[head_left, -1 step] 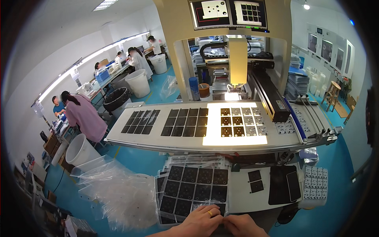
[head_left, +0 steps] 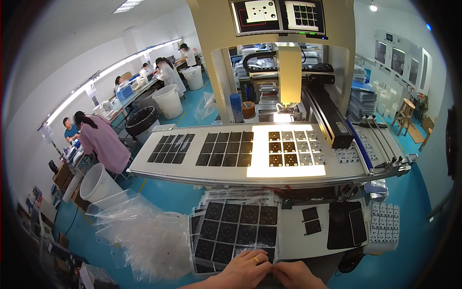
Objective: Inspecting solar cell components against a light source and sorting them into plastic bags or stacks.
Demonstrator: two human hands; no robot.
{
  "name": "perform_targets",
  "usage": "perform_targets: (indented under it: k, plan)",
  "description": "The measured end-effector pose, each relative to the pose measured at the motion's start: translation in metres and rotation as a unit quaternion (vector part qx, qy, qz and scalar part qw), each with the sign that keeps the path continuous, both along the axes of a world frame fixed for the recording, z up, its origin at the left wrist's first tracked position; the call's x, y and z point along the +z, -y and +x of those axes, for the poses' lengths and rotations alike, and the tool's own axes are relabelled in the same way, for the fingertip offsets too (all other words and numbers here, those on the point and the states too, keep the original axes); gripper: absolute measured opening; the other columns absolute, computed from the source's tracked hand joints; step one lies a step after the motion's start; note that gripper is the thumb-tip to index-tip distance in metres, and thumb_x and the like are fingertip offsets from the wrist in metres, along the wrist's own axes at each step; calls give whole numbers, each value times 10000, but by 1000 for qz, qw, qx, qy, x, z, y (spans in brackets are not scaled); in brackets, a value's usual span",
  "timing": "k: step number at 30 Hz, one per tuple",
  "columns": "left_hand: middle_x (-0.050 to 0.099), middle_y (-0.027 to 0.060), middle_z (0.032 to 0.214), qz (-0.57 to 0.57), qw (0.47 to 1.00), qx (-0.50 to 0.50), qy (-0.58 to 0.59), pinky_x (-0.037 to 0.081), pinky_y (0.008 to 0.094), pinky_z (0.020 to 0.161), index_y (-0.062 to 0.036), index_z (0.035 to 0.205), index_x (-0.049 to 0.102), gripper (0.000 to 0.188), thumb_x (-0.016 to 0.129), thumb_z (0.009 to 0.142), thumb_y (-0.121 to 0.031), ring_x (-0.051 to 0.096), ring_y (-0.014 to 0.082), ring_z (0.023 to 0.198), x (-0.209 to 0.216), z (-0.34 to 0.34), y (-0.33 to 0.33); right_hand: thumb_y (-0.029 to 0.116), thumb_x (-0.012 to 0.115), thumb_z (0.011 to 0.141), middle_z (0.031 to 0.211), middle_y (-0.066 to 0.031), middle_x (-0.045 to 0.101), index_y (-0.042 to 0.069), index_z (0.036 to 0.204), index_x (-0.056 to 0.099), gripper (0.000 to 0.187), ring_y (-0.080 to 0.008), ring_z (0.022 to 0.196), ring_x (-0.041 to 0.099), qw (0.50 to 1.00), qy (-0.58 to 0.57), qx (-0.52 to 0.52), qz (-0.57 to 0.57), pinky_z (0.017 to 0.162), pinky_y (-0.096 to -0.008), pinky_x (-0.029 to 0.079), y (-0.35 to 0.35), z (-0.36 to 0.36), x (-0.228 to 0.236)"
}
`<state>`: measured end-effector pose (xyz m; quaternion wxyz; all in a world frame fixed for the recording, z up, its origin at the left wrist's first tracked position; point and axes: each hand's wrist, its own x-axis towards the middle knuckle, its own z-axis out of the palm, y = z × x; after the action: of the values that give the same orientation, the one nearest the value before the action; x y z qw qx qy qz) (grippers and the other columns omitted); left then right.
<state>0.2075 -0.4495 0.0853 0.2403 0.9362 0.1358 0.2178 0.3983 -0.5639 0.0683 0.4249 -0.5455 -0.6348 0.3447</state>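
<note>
A stack of clear plastic sheets with rows of black square pieces (head_left: 236, 233) lies right in front of me. At the near right corner of the top sheet, my left hand (head_left: 248, 269) has its fingers curled over the edge, with a ring on one finger. My right hand (head_left: 297, 275) is closed in a pinch beside it, at the same corner. The fingertips of both hands nearly meet there. The fingers partly hide the corner, so how much of the sheet each one grips is hard to see.
Crumpled clear film (head_left: 144, 236) piles up at left. Right of the stack lie two loose black squares (head_left: 312, 227), a black mat (head_left: 340, 226) and a phone (head_left: 357, 227). Beyond stands a machine with a long white bed (head_left: 192, 174) carrying sheets and a lit panel. People work at the left benches.
</note>
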Motion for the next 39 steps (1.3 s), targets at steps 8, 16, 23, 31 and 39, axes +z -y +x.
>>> perform_targets:
  k: [8,16,23,31,39]
  plan:
    - [631,122,1016,-55,998,32,14,474,453,899,-70,956,684,96,713,881,-123,612,326,1021,-1,2,1,64,644,981,946,-205,728,1,1123,715,171,-384,838,723,1000,-12,-6,-6,729,-415,568,2,-3,-12]
    - [620,142,1250,-18,989,91,-118,449,476,1019,-36,1144,681,273,689,964,-242,566,322,1260,-19,4,-13,68,628,1016,760,-116,696,-11,1088,715,138,-184,625,652,994,-82,-62,-24,605,-325,527,12,-13,-33]
    - [608,84,1051,57,992,111,-29,447,416,903,-57,964,672,142,705,922,-188,585,281,1073,-15,5,-17,165,677,1035,746,-40,683,11,939,714,185,-106,638,613,899,-341,-79,-263,581,-259,479,9,-8,-46]
    - [595,91,1027,47,994,30,-96,442,414,890,-84,954,673,232,755,905,-296,577,282,1047,-9,9,-25,227,720,1029,693,-27,706,14,847,706,280,-80,608,661,899,-284,-82,-323,545,-231,483,1,-5,-50]
    - [612,79,981,55,991,47,-112,437,440,849,-114,936,691,182,790,869,-252,588,301,981,-12,17,-18,247,680,1059,726,-18,701,15,901,700,282,-73,637,648,912,-316,-36,-260,575,-237,498,6,-8,-64]
